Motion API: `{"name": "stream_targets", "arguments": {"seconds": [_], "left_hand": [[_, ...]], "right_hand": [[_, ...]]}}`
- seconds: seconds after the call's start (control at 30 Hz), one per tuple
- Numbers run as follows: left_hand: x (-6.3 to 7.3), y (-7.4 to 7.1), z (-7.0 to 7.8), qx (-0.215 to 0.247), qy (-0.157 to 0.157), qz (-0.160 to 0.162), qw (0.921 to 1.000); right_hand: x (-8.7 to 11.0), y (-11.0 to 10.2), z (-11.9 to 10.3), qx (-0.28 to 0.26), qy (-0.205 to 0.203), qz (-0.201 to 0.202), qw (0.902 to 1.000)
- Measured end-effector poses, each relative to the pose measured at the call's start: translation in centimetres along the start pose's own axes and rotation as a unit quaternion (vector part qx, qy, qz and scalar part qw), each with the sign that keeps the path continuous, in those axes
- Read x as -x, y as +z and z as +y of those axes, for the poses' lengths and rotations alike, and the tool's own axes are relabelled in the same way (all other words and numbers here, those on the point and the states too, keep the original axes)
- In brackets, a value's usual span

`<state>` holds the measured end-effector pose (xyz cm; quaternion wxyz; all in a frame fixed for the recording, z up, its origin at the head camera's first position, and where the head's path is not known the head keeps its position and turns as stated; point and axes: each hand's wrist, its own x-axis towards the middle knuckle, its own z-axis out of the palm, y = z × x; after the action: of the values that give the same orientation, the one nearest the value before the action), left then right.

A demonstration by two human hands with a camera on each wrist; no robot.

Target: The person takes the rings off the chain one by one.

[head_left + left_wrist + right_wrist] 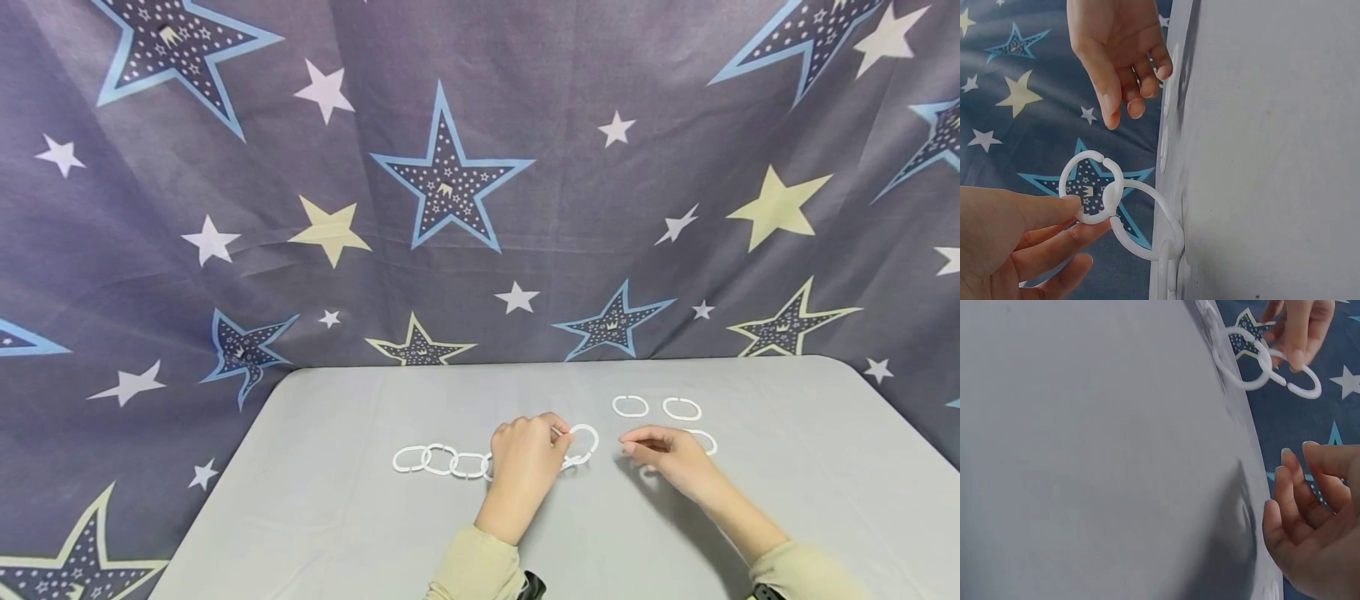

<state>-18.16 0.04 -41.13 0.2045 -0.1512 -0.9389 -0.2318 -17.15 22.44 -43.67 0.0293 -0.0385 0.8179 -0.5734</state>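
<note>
A chain of several white oval plastic links [468, 476] lies across the grey table, partly hidden behind my left hand [527, 454]. Between thumb and fingers, that hand pinches the chain's end link [1064, 176], holding it raised above the tabletop. This end link has a small gap in its ring and passes through the neighbouring link [1169, 214], which hangs down toward the rest of the chain. To the right, my right hand [675, 458] hovers with nothing in it, fingers loosely bent and thumb apart from the fingertips in the right wrist view.
Two loose white links, one [630, 397] beside another [681, 400], lie toward the back right of the table [315, 517]. Another link [713, 442] shows partly behind my right hand, and a piece of white [647, 472] appears beneath it. A star-patterned cloth [540, 208] hangs behind.
</note>
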Motion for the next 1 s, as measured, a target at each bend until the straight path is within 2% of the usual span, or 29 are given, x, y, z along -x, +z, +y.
{"name": "stream_targets", "arguments": {"seconds": [0.4, 0.73, 1.0], "left_hand": [[0.0, 0.2, -0.1, 0.0, -0.002, 0.0, 1.0], [-0.2, -0.2, -0.2, -0.006, -0.006, -0.003, 1.0], [-0.2, -0.6, -0.4, -0.01, -0.01, 0.005, 0.9999]], "right_hand": [[0.1, 2.4, 0.0, -0.015, -0.002, -0.013, 0.9998], [0.0, 4.3, -0.7, -0.036, 0.023, 0.009, 0.999], [0.0, 5.8, -1.0, -0.078, 0.038, 0.039, 0.9954]]}}
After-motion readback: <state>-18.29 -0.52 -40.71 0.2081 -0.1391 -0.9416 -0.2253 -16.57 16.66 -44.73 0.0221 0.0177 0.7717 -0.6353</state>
